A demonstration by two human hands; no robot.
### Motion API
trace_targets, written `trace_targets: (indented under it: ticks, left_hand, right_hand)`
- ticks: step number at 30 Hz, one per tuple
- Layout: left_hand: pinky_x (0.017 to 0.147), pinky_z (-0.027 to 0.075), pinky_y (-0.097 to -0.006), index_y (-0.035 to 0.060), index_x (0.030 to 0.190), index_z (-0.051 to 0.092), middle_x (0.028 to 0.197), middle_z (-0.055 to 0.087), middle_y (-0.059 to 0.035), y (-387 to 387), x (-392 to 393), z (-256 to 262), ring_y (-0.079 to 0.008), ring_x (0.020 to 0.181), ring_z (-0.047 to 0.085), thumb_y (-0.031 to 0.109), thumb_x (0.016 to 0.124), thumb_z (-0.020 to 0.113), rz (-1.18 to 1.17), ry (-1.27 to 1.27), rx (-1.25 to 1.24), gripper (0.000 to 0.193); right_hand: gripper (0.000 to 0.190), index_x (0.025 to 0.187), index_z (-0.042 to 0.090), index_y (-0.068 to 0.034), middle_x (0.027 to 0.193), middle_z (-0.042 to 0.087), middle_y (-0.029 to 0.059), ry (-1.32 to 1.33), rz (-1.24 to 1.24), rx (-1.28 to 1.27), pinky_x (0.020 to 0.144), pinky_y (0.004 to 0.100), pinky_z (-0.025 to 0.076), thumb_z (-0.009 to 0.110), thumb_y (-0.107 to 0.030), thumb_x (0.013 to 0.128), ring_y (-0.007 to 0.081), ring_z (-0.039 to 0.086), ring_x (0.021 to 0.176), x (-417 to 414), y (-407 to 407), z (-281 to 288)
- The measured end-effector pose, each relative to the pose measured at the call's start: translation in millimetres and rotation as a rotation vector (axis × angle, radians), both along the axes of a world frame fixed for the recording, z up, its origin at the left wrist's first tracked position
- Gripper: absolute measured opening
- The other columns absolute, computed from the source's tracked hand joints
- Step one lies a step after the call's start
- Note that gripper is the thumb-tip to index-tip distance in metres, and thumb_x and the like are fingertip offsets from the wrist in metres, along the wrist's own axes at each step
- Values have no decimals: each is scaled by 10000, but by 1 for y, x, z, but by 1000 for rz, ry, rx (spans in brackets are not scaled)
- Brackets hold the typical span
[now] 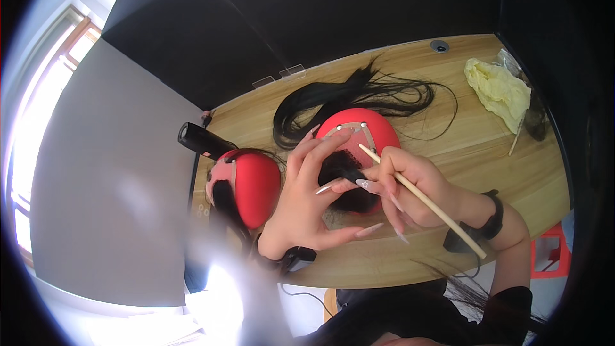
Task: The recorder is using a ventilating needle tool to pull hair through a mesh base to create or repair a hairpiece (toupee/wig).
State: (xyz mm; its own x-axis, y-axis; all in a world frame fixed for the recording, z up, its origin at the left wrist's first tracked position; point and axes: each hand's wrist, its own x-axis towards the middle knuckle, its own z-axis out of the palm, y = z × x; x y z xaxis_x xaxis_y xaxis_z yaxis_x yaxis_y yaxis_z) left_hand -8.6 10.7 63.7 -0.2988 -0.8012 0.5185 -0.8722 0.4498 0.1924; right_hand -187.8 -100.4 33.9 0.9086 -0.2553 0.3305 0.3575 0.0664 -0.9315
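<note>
A red rounded wig block stands before me, with pink mesh edged by a tan band pinned onto it. Dark hair grows from the lower mesh. My left hand arches over the block's left side, upper fingertips at the mesh and thumb stretched out below. Overlapping fingers hide whether it pinches any hair. In my right hand is a slim wooden-handled ventilating needle, its tip pointing at the mesh near the band.
A second red wig block with mesh and hair stands left, beside a black cylinder. Loose long black hair lies behind the blocks. A crumpled yellow wrapping and a thin stick lie right. Dark panels bound the wooden table.
</note>
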Motion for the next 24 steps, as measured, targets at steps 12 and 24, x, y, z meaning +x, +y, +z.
trace_targets:
  ticks: [12,24]
  left_hand:
    - [931,389,-429,8,926,652,1059,591,-157,-6,-9,-39,-327,1040,529,157,768,680,-96,470,59,220]
    - [663,402,-274,12,794,635,757,573,-39,-1,-10,-49,-137,731,504,90,805,658,70,943,306,83]
  right_hand:
    - [123,821,473,-49,669,570,42,-15,-271,-394,458,264,422,479,67,780,130,562,502,0,1,-10]
    - [365,1011,418,-34,831,603,105,45,-178,-633,547,335,482,679,-51,756,226,624,595,-3,-7,6]
